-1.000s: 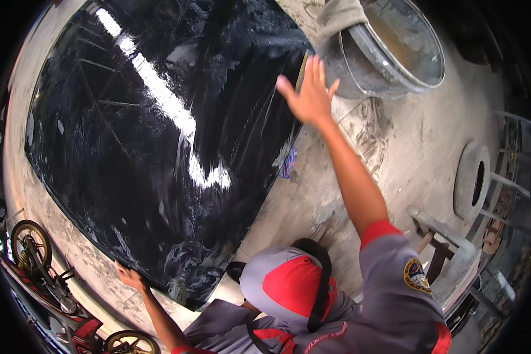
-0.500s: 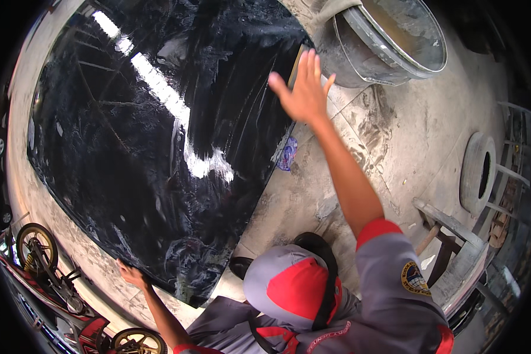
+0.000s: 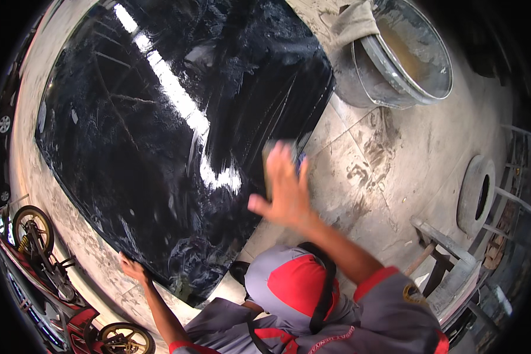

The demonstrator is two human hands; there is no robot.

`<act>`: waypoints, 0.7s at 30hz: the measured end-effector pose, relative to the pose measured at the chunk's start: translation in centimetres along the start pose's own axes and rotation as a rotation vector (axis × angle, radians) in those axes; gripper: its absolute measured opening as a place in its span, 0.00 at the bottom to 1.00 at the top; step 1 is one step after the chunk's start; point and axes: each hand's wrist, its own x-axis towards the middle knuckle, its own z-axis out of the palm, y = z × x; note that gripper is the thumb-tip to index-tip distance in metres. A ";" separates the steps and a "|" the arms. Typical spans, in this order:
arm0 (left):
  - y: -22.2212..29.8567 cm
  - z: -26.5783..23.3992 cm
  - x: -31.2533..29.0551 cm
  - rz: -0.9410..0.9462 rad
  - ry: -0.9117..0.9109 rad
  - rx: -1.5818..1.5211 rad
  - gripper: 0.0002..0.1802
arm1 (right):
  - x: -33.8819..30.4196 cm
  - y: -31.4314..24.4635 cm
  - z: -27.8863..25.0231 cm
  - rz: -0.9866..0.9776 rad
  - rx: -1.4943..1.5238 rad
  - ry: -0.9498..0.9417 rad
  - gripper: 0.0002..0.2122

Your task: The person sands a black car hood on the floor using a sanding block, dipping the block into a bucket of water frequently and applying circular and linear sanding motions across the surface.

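Observation:
A large glossy black panel [image 3: 159, 153], shaped like a car hood, spreads before me with whitish smears and a bright light reflection. My right hand [image 3: 286, 189] lies over its right edge, fingers stretched and thumb out to the side. Beneath those fingers is a flat yellowish pad [image 3: 268, 171], mostly covered by the hand and somewhat blurred. At the near left rim of the panel, my left hand [image 3: 135, 269] grips the edge; some of its fingers are hidden. A small bluish-purple wrapper [image 3: 302, 159] shows partly behind my right fingers.
A grey bucket [image 3: 366, 76] of brownish water stands at the far right, a cloth [image 3: 355, 23] over its rim. A pale tyre [image 3: 477, 196] and a worn wooden stand [image 3: 448, 242] are on the right. A red motorcycle [image 3: 59, 289] lies along the left side.
My right hand has slid nearer along the panel's right edge with the pad under it. My left hand stays at the rim. The whole view has shifted slightly.

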 end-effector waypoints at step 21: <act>-0.1 1.4 0.6 0.010 0.021 0.046 0.33 | 12.6 5.8 -1.6 0.058 0.050 0.343 0.30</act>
